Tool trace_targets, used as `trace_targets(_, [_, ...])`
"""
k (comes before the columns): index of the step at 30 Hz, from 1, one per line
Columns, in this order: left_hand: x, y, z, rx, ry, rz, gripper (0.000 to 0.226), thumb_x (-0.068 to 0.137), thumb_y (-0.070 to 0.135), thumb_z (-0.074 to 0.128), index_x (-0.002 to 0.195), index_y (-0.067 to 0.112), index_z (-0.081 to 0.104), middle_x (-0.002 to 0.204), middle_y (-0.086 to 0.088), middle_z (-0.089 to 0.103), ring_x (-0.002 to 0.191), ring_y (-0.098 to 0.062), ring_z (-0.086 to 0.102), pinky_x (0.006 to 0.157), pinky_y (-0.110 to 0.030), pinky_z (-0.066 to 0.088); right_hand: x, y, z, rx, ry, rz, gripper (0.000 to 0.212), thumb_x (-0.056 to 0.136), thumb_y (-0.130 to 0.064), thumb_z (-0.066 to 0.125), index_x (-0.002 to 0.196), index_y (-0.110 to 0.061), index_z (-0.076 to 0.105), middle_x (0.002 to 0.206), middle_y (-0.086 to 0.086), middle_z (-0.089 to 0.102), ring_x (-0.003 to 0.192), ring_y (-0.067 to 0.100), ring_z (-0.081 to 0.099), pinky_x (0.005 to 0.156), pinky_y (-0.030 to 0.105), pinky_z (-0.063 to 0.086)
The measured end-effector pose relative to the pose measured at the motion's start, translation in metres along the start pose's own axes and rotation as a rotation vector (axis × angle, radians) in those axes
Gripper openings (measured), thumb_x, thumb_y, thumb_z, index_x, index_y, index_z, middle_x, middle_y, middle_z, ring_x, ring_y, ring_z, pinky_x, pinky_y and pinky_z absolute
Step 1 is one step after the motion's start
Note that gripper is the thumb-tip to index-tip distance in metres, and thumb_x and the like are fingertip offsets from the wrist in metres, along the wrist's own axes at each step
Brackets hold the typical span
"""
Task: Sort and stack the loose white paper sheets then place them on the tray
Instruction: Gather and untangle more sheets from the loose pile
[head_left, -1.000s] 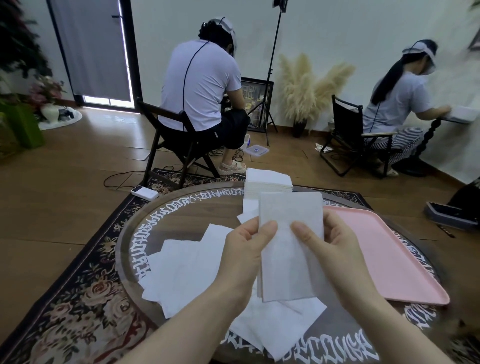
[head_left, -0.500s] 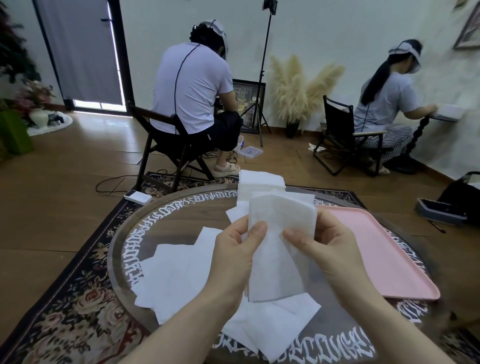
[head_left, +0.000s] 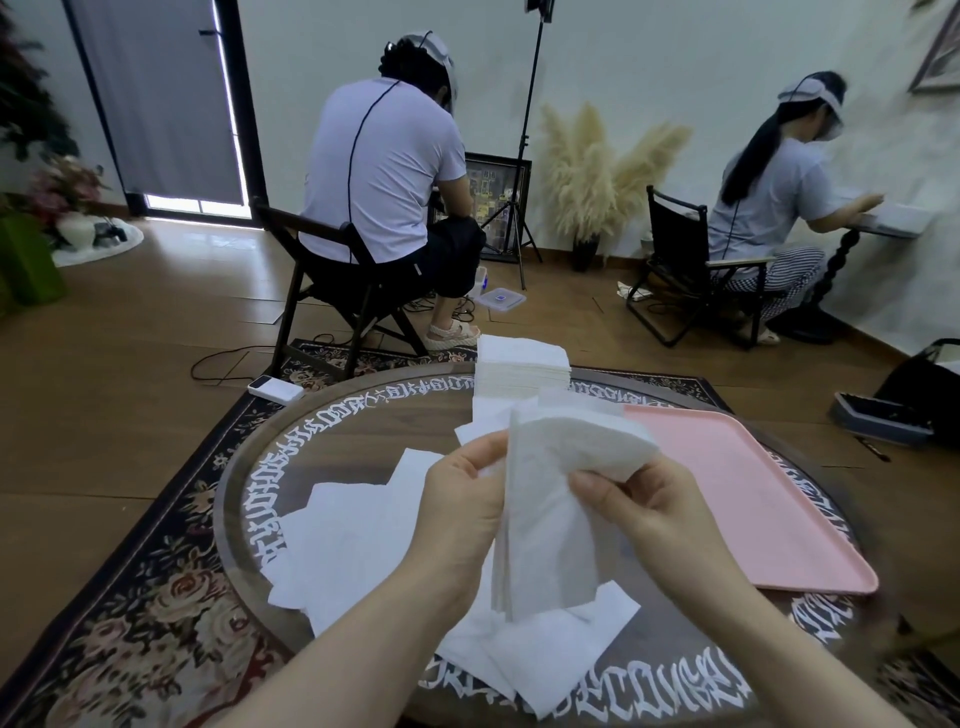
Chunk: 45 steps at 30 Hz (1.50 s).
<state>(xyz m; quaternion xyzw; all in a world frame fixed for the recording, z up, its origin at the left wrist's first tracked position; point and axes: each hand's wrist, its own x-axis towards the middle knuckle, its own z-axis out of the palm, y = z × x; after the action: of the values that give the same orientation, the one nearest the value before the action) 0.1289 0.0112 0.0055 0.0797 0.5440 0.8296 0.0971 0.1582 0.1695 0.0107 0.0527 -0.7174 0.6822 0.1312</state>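
Both hands hold a small bundle of white sheets (head_left: 550, 525) in the air above the round table (head_left: 332, 436). The left hand (head_left: 460, 514) grips the bundle along its left edge, with the fingers curled behind the paper. The right hand (head_left: 649, 512) pinches the top right part of the bundle, where the upper sheets bend over toward the right and hang above its fingers. The bundle stands almost upright, and its lower end is just above the loose sheets (head_left: 353, 540) that lie spread on the table, overlapping each other, mostly to the left and below the hands. At the far edge of the table there is a neat stack of sheets (head_left: 522, 364), well apart from the hands. The pink tray (head_left: 753, 499) lies on the right side of the table and I see no paper in it; the bent corner of the bundle is near its far left corner but does not touch it. White lettering runs around the rim of the table, and a patterned rug (head_left: 130, 639) lies under it. Behind the table, two persons sit on chairs with their backs turned.
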Motion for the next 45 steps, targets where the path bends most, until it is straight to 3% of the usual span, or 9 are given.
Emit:
trace_targets(5, [0.002, -0.001, -0.001, 0.036, 0.040, 0.013, 0.029, 0.062, 0.011, 0.080, 0.091, 0.006, 0.078, 0.086, -0.014, 0.076, 0.068, -0.019, 0.069, 0.055, -0.025, 0.053, -0.001, 0.000, -0.001, 0.045, -0.020, -0.014, 0.020, 0.077, -0.007, 0.066, 0.096, -0.003, 0.068, 0.085, -0.003, 0.077, 0.078, 0.006, 0.071, 0.066, 0.015, 0.052])
trace_targets(10, [0.003, 0.000, -0.003, -0.048, 0.138, -0.022, 0.020, 0.066, 0.022, 0.083, 0.083, 0.013, 0.078, 0.085, -0.010, 0.077, 0.069, -0.017, 0.070, 0.058, -0.026, 0.053, 0.002, -0.008, -0.003, 0.321, -0.025, 0.082, 0.030, 0.079, -0.013, 0.059, 0.103, 0.003, 0.065, 0.089, 0.006, 0.077, 0.076, 0.015, 0.074, 0.058, 0.022, 0.056])
trace_targets(12, [0.003, 0.001, -0.004, -0.093, 0.167, -0.030, 0.019, 0.070, 0.024, 0.079, 0.087, 0.015, 0.076, 0.089, -0.008, 0.077, 0.074, -0.017, 0.070, 0.065, -0.028, 0.053, 0.005, -0.010, -0.007, 0.437, 0.026, 0.133, 0.027, 0.079, -0.017, 0.059, 0.101, -0.003, 0.067, 0.093, 0.009, 0.077, 0.078, 0.019, 0.075, 0.058, 0.025, 0.058])
trace_targets(20, [0.001, 0.001, 0.000, -0.053, 0.194, -0.001, 0.004, 0.085, 0.020, 0.073, 0.081, 0.022, 0.076, 0.104, -0.011, 0.075, 0.103, -0.032, 0.069, 0.101, -0.053, 0.048, 0.004, -0.004, -0.007, 0.333, 0.016, 0.173, 0.032, 0.081, -0.015, 0.063, 0.111, -0.003, 0.067, 0.104, 0.016, 0.075, 0.086, 0.025, 0.075, 0.062, 0.028, 0.059])
trace_targets(23, [0.000, 0.000, 0.000, -0.034, 0.176, 0.009, 0.004, 0.086, 0.023, 0.072, 0.087, 0.020, 0.074, 0.101, -0.011, 0.075, 0.105, -0.036, 0.068, 0.099, -0.053, 0.050, 0.005, -0.006, -0.004, 0.307, 0.012, 0.140, 0.033, 0.081, -0.015, 0.063, 0.112, -0.004, 0.066, 0.105, 0.014, 0.075, 0.087, 0.024, 0.074, 0.063, 0.027, 0.058])
trace_targets(35, [-0.003, 0.003, 0.004, -0.046, 0.130, 0.015, 0.007, 0.088, 0.023, 0.069, 0.084, 0.019, 0.073, 0.093, -0.008, 0.076, 0.081, -0.019, 0.071, 0.068, -0.031, 0.054, 0.005, -0.005, -0.004, 0.159, 0.020, 0.120, 0.032, 0.082, -0.022, 0.065, 0.111, -0.010, 0.068, 0.105, 0.010, 0.076, 0.089, 0.024, 0.074, 0.065, 0.026, 0.058])
trace_targets(38, [-0.003, 0.003, 0.003, -0.047, 0.116, 0.031, 0.011, 0.082, 0.031, 0.072, 0.083, 0.020, 0.073, 0.095, -0.008, 0.076, 0.082, -0.019, 0.071, 0.069, -0.030, 0.054, 0.004, -0.006, -0.003, 0.181, 0.020, 0.129, 0.030, 0.083, -0.020, 0.064, 0.111, -0.009, 0.068, 0.103, 0.011, 0.076, 0.086, 0.023, 0.074, 0.063, 0.025, 0.057])
trace_targets(41, [-0.006, 0.004, 0.004, -0.021, 0.088, 0.055, 0.036, 0.067, 0.043, 0.076, 0.092, 0.017, 0.072, 0.100, -0.008, 0.076, 0.094, -0.026, 0.071, 0.084, -0.038, 0.054, 0.003, -0.008, -0.002, 0.193, 0.025, 0.126, 0.031, 0.084, -0.018, 0.062, 0.112, -0.007, 0.067, 0.103, 0.010, 0.076, 0.086, 0.022, 0.074, 0.062, 0.024, 0.057])
trace_targets(45, [-0.006, 0.003, 0.004, 0.008, 0.083, 0.094, 0.029, 0.067, 0.021, 0.083, 0.093, 0.015, 0.070, 0.092, -0.009, 0.077, 0.084, -0.026, 0.074, 0.074, -0.036, 0.060, 0.001, -0.008, 0.000, 0.214, 0.011, 0.116, 0.031, 0.086, -0.013, 0.060, 0.115, -0.003, 0.065, 0.102, 0.011, 0.076, 0.086, 0.022, 0.075, 0.062, 0.022, 0.057])
